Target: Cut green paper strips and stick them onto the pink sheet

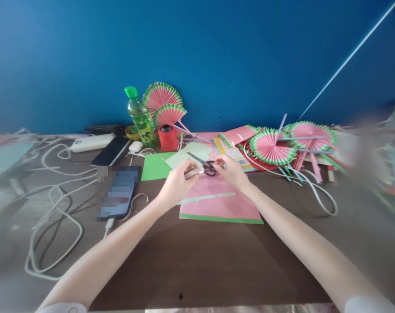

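My right hand (231, 171) grips the black handles of a small pair of scissors (204, 165), blades pointing left and apart. My left hand (177, 182) pinches a narrow pale paper strip (194, 173) just below the blades. Both hands hover over a pink sheet with a green bottom edge (221, 204) lying on the brown table (197, 261). A thin whitish strip (207, 198) lies across that sheet. A green sheet (155, 166) and a pale green sheet (192, 153) lie just behind my hands.
Watermelon-like pleated paper fans stand at the wall (163, 102) and lie at the right (272, 147). A green-capped bottle (140, 116), red thread spool (167, 137), phone (118, 191), dark tablet (111, 151), white power bank (91, 142) and looping white cables (54, 217) fill the left.
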A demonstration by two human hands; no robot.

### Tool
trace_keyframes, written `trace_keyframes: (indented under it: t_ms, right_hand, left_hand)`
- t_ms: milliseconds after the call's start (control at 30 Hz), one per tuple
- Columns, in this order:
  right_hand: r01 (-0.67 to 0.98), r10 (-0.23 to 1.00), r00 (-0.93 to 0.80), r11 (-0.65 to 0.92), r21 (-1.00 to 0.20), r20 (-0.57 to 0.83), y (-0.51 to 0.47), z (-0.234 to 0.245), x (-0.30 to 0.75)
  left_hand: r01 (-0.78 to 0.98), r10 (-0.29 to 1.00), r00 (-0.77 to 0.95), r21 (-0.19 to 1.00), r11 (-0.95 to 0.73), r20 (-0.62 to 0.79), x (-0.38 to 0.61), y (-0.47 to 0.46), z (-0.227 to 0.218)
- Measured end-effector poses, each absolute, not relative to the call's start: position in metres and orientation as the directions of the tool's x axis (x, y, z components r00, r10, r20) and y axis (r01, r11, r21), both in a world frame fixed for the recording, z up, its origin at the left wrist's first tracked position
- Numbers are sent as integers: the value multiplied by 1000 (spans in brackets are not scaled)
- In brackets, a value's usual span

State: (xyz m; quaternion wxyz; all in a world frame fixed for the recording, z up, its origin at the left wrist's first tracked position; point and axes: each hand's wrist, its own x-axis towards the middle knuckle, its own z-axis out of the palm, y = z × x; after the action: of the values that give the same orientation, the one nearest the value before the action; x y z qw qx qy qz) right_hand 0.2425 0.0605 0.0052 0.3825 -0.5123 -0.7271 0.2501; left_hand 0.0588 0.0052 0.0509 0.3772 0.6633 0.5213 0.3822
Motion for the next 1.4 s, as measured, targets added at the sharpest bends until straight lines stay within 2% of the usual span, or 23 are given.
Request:
trace_keyframes:
  t_ms: [167, 400, 467, 667, 800, 900, 967, 1067, 1400]
  right_hand:
    - [704, 865, -371, 500, -504, 340, 68, -3, 237]
    - [797, 911, -376, 412, -442, 171, 76, 15, 228]
    - [778, 906, -394, 417, -470, 152, 77, 22, 233]
    - [611, 882, -466, 377, -697, 69, 76, 53, 276]
    - [589, 809, -567, 265, -764, -156, 68, 82, 303]
    - [634, 707, -604, 146, -759, -368, 60, 95, 311]
    - [649, 630, -635, 124, -750, -446, 57, 97, 311]
    - [649, 584, -668, 152, -746, -462, 57, 93, 308]
    - [639, 571, -688, 185, -747, -447, 59, 90, 300]
  left_hand:
    - [534, 972, 192, 817, -219, 134, 54, 7, 56]
    - [702, 961, 208, 657, -276, 182, 48, 10, 59]
    - [719, 960, 218, 636, -281, 177, 45, 13, 59]
    - [774, 940, 301, 535, -339, 160, 34, 23, 57]
    - [797, 915, 369, 451, -401, 162, 31, 25, 56]
    - [792, 901, 402, 431, -432, 163, 32, 23, 58]
    - [793, 898, 411, 424, -437, 157, 33, 21, 59]
    - [796, 892, 429, 409, -447, 140, 34, 20, 60]
    - [809, 886, 455, 375, -452, 88, 37, 19, 58]
